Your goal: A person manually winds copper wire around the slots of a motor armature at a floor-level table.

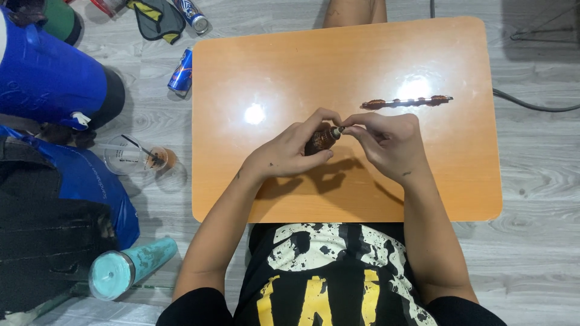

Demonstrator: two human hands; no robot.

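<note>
Both hands met over the table (459, 181): my left hand (289, 151) gripped the little brown bottle (321, 140), neck pointing to two o'clock, where my right hand (389, 145) pinched its tip

We list one small brown coil-wound piece (320, 140), dark and glossy, with a pale tip at its upper right end; it lies tilted, gripped between our left hand's (290, 151) fingers and thumb; our right hand (389, 145) pinches the pale tip; both hands meet around it.
</note>
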